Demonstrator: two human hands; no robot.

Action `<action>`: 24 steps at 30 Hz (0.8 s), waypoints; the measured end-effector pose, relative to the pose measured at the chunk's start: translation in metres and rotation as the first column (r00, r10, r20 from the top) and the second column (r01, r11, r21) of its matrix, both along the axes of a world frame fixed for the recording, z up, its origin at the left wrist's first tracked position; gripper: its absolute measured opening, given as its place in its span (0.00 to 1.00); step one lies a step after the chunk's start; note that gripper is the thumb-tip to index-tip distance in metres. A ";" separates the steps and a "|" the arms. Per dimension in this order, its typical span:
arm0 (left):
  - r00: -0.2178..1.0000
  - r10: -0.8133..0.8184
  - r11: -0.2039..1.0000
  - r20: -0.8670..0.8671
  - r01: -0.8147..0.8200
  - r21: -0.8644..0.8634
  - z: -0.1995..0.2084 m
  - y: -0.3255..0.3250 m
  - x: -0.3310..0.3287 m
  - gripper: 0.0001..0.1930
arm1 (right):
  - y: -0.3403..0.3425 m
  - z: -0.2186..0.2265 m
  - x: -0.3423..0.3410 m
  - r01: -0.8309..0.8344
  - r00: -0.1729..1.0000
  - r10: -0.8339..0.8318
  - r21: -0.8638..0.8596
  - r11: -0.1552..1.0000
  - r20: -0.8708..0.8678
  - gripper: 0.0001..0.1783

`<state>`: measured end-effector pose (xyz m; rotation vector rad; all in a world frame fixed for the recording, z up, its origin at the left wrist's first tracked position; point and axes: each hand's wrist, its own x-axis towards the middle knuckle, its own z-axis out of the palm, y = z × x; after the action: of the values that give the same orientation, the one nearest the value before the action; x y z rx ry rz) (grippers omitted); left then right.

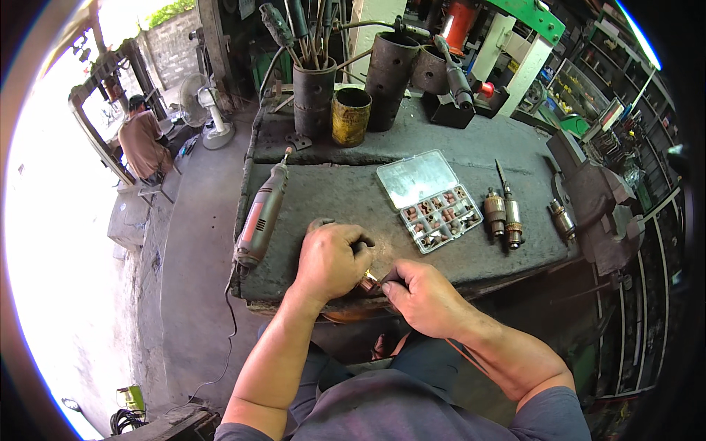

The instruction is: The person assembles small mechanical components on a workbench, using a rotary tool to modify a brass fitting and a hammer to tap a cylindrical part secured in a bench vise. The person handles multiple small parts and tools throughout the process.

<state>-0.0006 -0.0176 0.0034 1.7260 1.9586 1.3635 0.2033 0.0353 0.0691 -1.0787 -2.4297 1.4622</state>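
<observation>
Near the front edge of the workbench point(323, 192), my left hand point(331, 259) is closed, fingers curled, around a small shiny metal part point(369, 281) whose end shows beside the fingertips. My right hand point(423, 295) meets it from the other side, thumb and forefinger pinched together at the part's right end; something dark shows at the pinch, too small to name. A rotary tool point(262, 214) with a tapered nose lies left of my left hand. Beyond my hands, a clear compartment box point(443, 217) with small brownish bits stands open, its lid point(417, 179) folded back.
To the right lie two metal chuck-like pieces point(496, 213) and another point(562, 220) beside a bench vise point(599, 198). Metal cylinders with tools point(315, 99) and a yellow can point(351, 117) stand at the back. A cord point(232, 323) hangs left. A person point(143, 140) sits far left near a fan point(213, 110).
</observation>
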 end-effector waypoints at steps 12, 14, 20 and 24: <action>1.000 0.005 1.000 -0.005 -0.005 -0.026 0.003 -0.001 0.001 0.09 | -0.002 0.005 0.000 -0.058 0.995 0.066 0.113 0.992 -0.069 0.16; 1.000 -0.004 0.999 -0.013 0.003 -0.039 0.003 0.000 0.001 0.10 | -0.001 0.005 0.000 -0.050 0.997 0.058 0.133 0.990 -0.058 0.16; 1.000 -0.003 1.000 -0.008 0.003 -0.027 0.004 -0.006 0.001 0.11 | -0.003 0.011 -0.002 -0.046 0.997 0.043 0.050 0.998 0.060 0.15; 1.000 -0.016 1.000 0.006 0.016 -0.011 0.002 -0.009 0.001 0.11 | -0.006 0.019 -0.001 -0.036 0.997 0.033 0.046 0.998 0.066 0.15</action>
<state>0.0000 -0.0266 0.0055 1.7267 1.9414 1.3490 0.2022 0.0296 0.0879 -1.0967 -2.5255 1.3939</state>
